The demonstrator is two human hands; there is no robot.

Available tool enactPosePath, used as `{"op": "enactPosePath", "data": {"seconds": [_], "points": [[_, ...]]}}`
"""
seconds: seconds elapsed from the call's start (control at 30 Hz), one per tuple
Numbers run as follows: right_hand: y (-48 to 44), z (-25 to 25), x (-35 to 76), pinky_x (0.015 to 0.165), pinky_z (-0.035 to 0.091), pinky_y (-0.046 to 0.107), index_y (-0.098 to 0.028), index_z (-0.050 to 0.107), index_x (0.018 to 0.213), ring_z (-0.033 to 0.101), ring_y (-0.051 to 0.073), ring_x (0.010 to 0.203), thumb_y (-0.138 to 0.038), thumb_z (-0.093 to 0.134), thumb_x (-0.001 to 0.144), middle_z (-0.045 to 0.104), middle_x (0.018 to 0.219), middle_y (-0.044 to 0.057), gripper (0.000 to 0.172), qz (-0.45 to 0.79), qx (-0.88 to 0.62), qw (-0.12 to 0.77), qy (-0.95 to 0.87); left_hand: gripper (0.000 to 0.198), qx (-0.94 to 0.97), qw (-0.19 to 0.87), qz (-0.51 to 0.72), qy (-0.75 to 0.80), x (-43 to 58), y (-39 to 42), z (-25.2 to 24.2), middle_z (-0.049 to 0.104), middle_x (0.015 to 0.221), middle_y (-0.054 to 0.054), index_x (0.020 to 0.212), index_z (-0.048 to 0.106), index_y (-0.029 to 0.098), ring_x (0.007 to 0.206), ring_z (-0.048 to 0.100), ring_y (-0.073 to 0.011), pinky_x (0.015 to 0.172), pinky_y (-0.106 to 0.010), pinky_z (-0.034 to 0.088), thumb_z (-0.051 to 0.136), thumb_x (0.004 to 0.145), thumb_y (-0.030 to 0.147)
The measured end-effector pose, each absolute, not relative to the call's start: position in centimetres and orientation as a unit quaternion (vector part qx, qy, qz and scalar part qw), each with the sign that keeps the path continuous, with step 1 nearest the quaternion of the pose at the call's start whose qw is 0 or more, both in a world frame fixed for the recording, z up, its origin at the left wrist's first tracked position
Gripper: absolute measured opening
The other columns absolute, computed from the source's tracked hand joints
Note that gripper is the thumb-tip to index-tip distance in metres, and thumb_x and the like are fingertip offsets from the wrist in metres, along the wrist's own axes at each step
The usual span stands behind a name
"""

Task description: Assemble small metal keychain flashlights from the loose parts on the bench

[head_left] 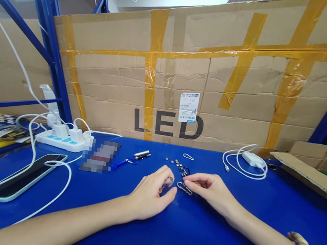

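My left hand is curled round a small cylinder with a grey end, which looks like a mini flashlight; its far part is hidden by my fingers. Close on its right, my right hand has thumb and fingers pinched together beside a small dark metal clip. Whether the clip is in the pinch, the picture does not settle. Just below those fingertips a silver carabiner lies on the table. Beyond both hands are several small round button cells and another thin carabiner.
On the blue table, a silver tube and a blue mini flashlight lie left of my hands. Farther left are a phone, cables and a power strip. A white charger and an open carton stand right.
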State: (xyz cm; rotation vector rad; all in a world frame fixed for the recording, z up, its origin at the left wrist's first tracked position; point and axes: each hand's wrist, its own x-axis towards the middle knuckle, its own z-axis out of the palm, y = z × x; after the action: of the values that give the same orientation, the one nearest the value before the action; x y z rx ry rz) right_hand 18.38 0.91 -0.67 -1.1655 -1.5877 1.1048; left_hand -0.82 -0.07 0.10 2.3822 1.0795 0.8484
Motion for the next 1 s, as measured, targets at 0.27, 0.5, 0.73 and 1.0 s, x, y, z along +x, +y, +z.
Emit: {"op": "enactPosePath", "data": {"seconds": [0.27, 0.5, 0.73, 1.0], "points": [[0.86, -0.56, 18.37, 0.066, 0.048, 0.028, -0.014, 0.072, 0.075, 0.061, 0.016, 0.065, -0.048, 0.072, 0.057, 0.069, 0.068, 0.004, 0.038, 0.434, -0.469, 0.425, -0.642, 0.01, 0.854, 0.197, 0.303, 0.375, -0.89, 0.01, 0.12, 0.042, 0.075, 0.004, 0.076, 0.04, 0.02, 0.058, 0.038, -0.0093, 0.052, -0.021, 0.031, 0.045, 0.082, 0.026], [0.78, -0.49, 18.29, 0.066, 0.048, 0.029, -0.014, 0.072, 0.077, 0.061, 0.016, 0.065, -0.05, 0.072, 0.056, 0.069, 0.07, 0.005, 0.041, 0.433, -0.473, 0.422, -0.641, 0.013, 0.856, 0.191, 0.303, 0.372, -1.03, 0.04, 0.11, 0.044, 0.074, 0.003, 0.076, 0.04, 0.02, 0.06, 0.041, -0.0104, 0.057, -0.023, 0.034, 0.041, 0.085, 0.029], [0.73, -0.41, 18.3, 0.067, 0.048, 0.029, -0.015, 0.072, 0.074, 0.061, 0.016, 0.065, -0.05, 0.071, 0.057, 0.069, 0.067, 0.003, 0.038, 0.438, -0.471, 0.421, -0.64, 0.014, 0.853, 0.197, 0.298, 0.382, -0.93, 0.01, 0.3, 0.046, 0.074, 0.004, 0.076, 0.041, 0.021, 0.06, 0.042, -0.0106, 0.058, -0.023, 0.035, 0.037, 0.087, 0.029], [0.71, -0.39, 18.33, 0.067, 0.048, 0.028, -0.014, 0.071, 0.074, 0.061, 0.015, 0.064, -0.048, 0.072, 0.057, 0.069, 0.067, 0.004, 0.038, 0.443, -0.468, 0.422, -0.637, 0.015, 0.856, 0.192, 0.298, 0.375, -0.96, 0.1, 0.19, 0.046, 0.075, 0.003, 0.076, 0.042, 0.02, 0.061, 0.042, -0.011, 0.06, -0.024, 0.035, 0.037, 0.087, 0.03]]}}
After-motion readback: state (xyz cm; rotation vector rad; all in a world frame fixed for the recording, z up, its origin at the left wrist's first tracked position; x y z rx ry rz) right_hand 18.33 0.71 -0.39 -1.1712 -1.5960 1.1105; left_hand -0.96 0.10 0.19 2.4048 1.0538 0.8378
